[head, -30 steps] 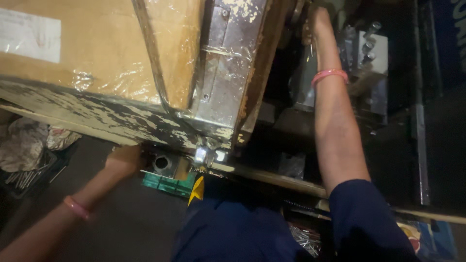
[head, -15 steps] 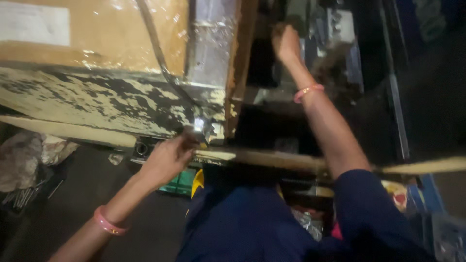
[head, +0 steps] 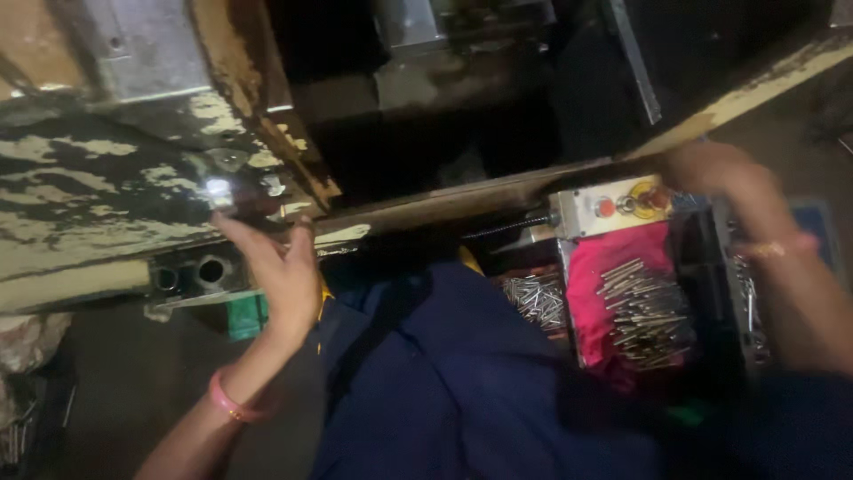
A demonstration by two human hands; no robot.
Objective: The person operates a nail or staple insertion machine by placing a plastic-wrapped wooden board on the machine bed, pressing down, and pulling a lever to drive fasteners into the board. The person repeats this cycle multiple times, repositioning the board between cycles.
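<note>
My left hand (head: 275, 271) is raised with its fingers apart, fingertips just below a small lit button (head: 218, 191) on the worn, paint-chipped edge of a machine (head: 98, 222). It holds nothing. My right hand (head: 724, 178), blurred, is low at the right next to a grey control box (head: 613, 206) with red and yellow buttons. I cannot tell whether it grips anything. Below the box lies a pile of thin metal pins (head: 644, 311) on a pink cloth (head: 613, 267).
A second heap of metal pins (head: 533, 300) lies left of the pink cloth. My dark blue clothing (head: 444, 382) fills the lower middle. A green block (head: 244, 316) sits under the machine edge. A dark opening (head: 444, 133) gapes in the machine above.
The view has swung to the right. My right hand came down from high inside the machine to the control box. My left hand stays by the lit button, its fingers now spread.
</note>
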